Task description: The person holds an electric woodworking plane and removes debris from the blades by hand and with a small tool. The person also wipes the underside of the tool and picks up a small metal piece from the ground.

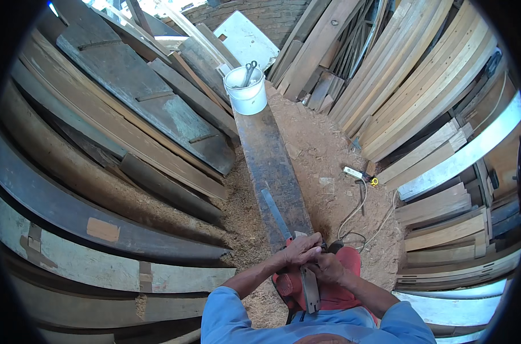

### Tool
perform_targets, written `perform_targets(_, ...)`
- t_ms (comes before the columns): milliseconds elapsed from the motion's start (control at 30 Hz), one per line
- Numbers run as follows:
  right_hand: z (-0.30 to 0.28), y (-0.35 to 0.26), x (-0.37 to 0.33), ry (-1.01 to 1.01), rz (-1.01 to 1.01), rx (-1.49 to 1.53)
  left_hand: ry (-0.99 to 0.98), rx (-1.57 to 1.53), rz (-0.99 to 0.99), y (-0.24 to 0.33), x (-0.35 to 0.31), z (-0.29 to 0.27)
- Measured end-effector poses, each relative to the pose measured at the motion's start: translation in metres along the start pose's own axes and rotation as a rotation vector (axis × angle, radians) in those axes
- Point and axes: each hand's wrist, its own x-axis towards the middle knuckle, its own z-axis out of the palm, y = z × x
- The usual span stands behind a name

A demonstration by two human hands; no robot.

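My left hand (pixel 301 249) and my right hand (pixel 329 267) come together over my lap at the near end of a long worn wooden bench (pixel 272 155). Fingers of both are closed, and what they grip is mostly hidden beneath them. A narrow grey strip (pixel 276 214), like a flat metal blade, lies along the bench with its near end by my left hand. Below my hands a flat grey plate-like piece (pixel 310 289) points toward my body. Red material (pixel 349 262) shows around it on my lap. A small dark object (pixel 335 246) shows beside my right hand.
At the bench's far end stands a white bucket (pixel 246 92) with metal tools in it. A power strip (pixel 358 173) with a yellow plug and a loose cord (pixel 359 212) lies on the sawdust-covered floor (pixel 323 149). Stacked boards (pixel 117 195) flank both sides.
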Motion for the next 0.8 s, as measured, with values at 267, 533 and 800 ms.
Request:
perform_targets(267, -0.025, -0.028, 0.020, 0.136, -0.323, -0.289, 0.146, 0.063, -0.045, 0.019, 0.003, -0.002)
perform_targets(533, -0.027, -0.049, -0.019, 0.347, 0.201, 0.196, 0.760, 0.474, -0.294, 0.036, -0.062, -0.002)
perform_targets(800, -0.011, -0.045, -0.038, 0.356, 0.597, 0.814, 0.418, 0.454, -0.806, 0.036, -0.064, 0.028)
